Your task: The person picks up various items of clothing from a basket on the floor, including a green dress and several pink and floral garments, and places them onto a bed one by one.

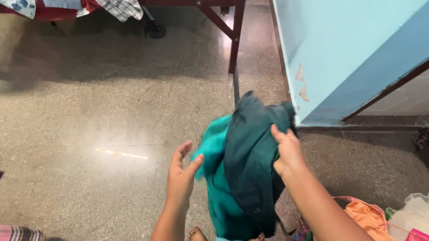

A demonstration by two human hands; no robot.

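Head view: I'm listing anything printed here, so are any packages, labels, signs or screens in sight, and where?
None in view: only clothes, such as the teal garment gripped by the right hand with the left hand open beside it, the floor, a table and a blue wall.

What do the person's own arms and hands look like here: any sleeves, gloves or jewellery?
Both forearms are bare with no sleeves in view. The left hand and right hand wear no gloves, and no rings, bangles or watch show on the wrists or fingers.
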